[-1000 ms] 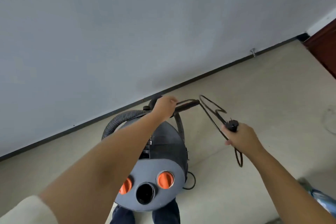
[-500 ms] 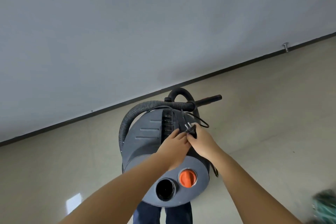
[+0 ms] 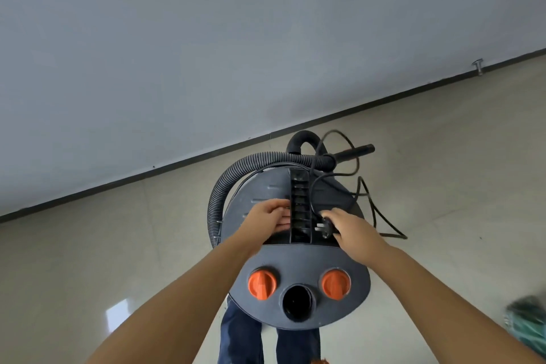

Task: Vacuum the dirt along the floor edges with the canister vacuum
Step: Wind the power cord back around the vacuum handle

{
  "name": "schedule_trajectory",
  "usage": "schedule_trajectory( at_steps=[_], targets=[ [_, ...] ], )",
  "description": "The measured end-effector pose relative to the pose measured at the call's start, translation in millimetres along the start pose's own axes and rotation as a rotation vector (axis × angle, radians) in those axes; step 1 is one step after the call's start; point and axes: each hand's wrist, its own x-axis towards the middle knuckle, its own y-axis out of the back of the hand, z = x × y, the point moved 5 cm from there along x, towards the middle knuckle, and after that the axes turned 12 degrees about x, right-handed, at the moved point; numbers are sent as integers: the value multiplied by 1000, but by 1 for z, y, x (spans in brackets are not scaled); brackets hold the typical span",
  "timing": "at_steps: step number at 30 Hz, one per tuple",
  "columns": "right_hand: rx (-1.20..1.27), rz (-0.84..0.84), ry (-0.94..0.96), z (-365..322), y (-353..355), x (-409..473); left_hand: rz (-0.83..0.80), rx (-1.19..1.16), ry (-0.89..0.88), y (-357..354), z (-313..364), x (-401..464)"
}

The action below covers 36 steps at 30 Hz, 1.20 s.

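Vacuum (image 3: 298, 269) is standing against the person's legs; the left hand (image 3: 267, 217) is resting relaxed on its lid, the right hand (image 3: 347, 229) is pinching the plug (image 3: 323, 229) just right of the handle slot (image 3: 300, 207), and the hose (image 3: 251, 164) and nozzle (image 3: 353, 152) are lying beyond toward the wall edge (image 3: 206, 154)

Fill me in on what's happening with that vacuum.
A person stands over a canister vacuum near the wall. The right hand holds the power plug against the vacuum's top, with the cord hanging loose off the side. The left hand rests on the top beside the black handle slot. The hose is looped round the body. No vacuuming is under way yet.
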Motion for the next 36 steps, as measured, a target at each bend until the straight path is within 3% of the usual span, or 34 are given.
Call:
schedule_trajectory(
  at_steps=[3,5,10,14,20,24,27,29,32,36],
  targets=[
    [-265,-181,-31,2,8,8,-132,-6,83,-7,2,11],
    [-313,-251,-44,-2,11,16,-180,12,102,-8,3,19],
    [-122,-299,-127,-13,6,40,-237,81,81,-8,3,33],
    [-47,-259,-75,-10,2,40,-168,285,61,-3,1,39],
    [-43,-327,-52,-12,8,39,-414,125,245,-7,-1,41],
    [34,-304,-40,-11,4,32,-432,-1,304,-7,-4,36],
    [384,-156,-69,-5,14,18,-354,-14,265,1,-4,30],
    [432,2,-75,0,26,13,-231,100,218,14,-5,24],
    [434,225,-187,8,42,13,23,414,120,45,-9,15],
    [601,315,-291,6,52,15,425,885,8,109,-14,-1]
  ],
)
